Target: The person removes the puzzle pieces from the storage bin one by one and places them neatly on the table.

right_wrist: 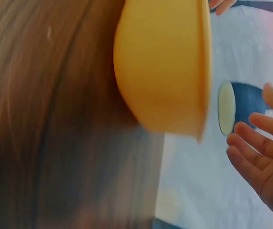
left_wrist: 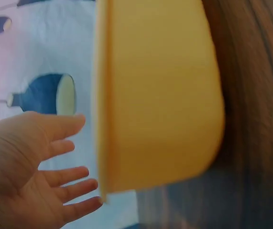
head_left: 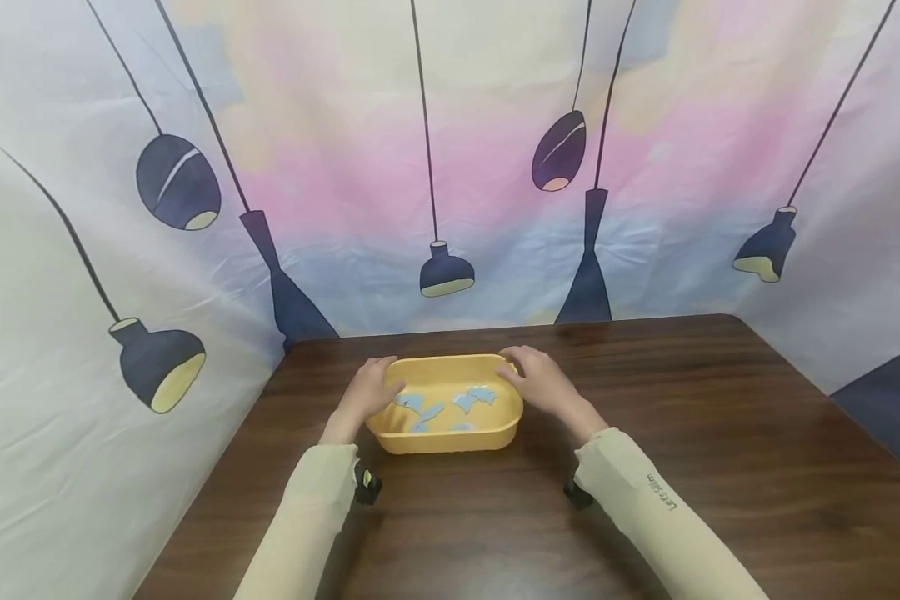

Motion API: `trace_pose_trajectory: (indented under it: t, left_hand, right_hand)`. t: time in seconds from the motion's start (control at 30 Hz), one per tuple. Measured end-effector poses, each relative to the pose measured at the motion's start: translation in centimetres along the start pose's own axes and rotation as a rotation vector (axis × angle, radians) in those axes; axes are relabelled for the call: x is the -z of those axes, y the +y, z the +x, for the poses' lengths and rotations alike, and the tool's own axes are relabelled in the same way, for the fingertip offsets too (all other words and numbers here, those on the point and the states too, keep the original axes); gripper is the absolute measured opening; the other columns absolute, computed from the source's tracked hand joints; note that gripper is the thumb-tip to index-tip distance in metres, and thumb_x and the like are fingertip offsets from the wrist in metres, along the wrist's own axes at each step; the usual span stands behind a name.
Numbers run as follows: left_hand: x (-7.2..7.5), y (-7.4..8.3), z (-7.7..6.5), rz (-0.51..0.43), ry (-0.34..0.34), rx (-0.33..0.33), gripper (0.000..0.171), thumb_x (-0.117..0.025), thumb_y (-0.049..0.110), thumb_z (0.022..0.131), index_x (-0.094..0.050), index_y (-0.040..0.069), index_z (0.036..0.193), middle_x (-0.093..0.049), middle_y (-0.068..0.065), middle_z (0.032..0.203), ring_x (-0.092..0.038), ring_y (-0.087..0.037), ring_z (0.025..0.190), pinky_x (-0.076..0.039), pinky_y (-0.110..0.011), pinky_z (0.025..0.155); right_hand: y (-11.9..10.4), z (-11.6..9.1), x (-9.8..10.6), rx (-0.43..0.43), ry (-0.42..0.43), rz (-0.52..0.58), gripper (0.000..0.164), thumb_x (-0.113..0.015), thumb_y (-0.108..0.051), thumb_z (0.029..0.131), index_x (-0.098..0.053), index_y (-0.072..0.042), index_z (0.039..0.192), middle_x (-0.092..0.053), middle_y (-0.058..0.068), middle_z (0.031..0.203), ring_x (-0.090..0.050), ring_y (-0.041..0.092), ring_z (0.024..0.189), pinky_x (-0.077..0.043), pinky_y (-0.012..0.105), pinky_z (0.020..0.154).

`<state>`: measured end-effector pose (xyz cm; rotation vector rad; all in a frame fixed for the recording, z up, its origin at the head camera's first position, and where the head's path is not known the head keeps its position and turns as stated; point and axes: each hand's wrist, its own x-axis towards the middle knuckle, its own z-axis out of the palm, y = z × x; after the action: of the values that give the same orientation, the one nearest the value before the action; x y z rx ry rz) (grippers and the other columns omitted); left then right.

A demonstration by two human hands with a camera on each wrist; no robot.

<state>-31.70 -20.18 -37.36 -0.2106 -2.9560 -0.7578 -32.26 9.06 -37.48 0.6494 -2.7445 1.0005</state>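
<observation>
Head view: your yellow tray (head_left: 450, 442) stands upright on the dark wood-grain table (head_left: 720, 408), near its far edge and between your two hands. Several flat, irregular pale-blue pieces (head_left: 409, 402) lie spread over the tray floor: some toward the left, others toward the right, one close to the front wall. Your left hand (head_left: 363, 393) is at the tray's left end, your right hand (head_left: 542, 382) at its right end. From here you cannot tell whether either one touches the rim. Your cream sleeves (head_left: 660, 508) reach in from below, a small black device at each wrist. Behind the table hangs a pastel cloth backdrop (head_left: 495, 167) printed with dark pendant lamps.

Left wrist view: the tray's outer wall fills the middle. Your left fingers are released, extended and spread, pointing at the rim. The little fingertip lies right at the rim's edge; contact cannot be confirmed. The hand grasps nothing.

Right wrist view: the tray's outer wall is at upper centre, the table to the left. Your right fingers are released and slightly bent, with a visible gap between them and the rim. Fingertips of your left hand show beyond the rim at the top.
</observation>
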Motion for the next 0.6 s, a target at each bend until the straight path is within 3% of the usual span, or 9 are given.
trace_pose_trajectory:
  t: [0.17,0.33,0.5,0.6]
  left_hand:
    - [-0.6,-1.8,0.0,-0.002,0.071,0.081,0.049,-0.053,0.013,0.095,-0.045,-0.009,0.138,-0.048,-0.034,0.134,-0.048,-0.048,0.125,-0.042,-0.057,0.103]
    - [-1.4,-3.2,-0.2,-0.024,0.121,0.073,0.045,-0.051,0.008,0.094,-0.048,-0.013,0.134,-0.052,-0.035,0.13,-0.054,-0.048,0.119,-0.046,-0.056,0.097]
    - [-2.3,-3.9,0.1,-0.107,0.204,0.053,0.039,-0.054,0.007,0.093,-0.055,-0.01,0.128,-0.063,-0.029,0.116,-0.066,-0.034,0.091,-0.055,-0.042,0.077]
    - [-2.6,-4.1,0.3,-0.144,0.241,0.07,0.036,-0.056,0.007,0.092,-0.057,-0.007,0.125,-0.067,-0.021,0.095,-0.063,-0.023,0.071,-0.051,-0.032,0.061]
  right_hand:
    - [-0.9,0.8,-2.8,0.007,-0.107,0.076,0.035,-0.061,-0.019,0.095,-0.061,0.002,0.123,-0.067,0.016,0.111,-0.064,0.029,0.101,-0.054,0.041,0.086]
    - [-1.3,1.1,-4.6,-0.001,-0.215,0.153,0.031,-0.064,-0.014,0.092,-0.062,0.004,0.118,-0.067,0.015,0.105,-0.064,0.029,0.098,-0.053,0.04,0.086]
    - [-1.4,1.6,-5.2,-0.021,-0.26,0.199,0.029,-0.067,-0.011,0.089,-0.064,0.004,0.114,-0.067,0.014,0.102,-0.064,0.028,0.096,-0.053,0.039,0.087]
    - [-1.4,2.0,-5.7,-0.031,-0.292,0.209,0.029,-0.069,-0.01,0.088,-0.065,0.003,0.113,-0.068,0.013,0.101,-0.064,0.028,0.096,-0.053,0.04,0.086]
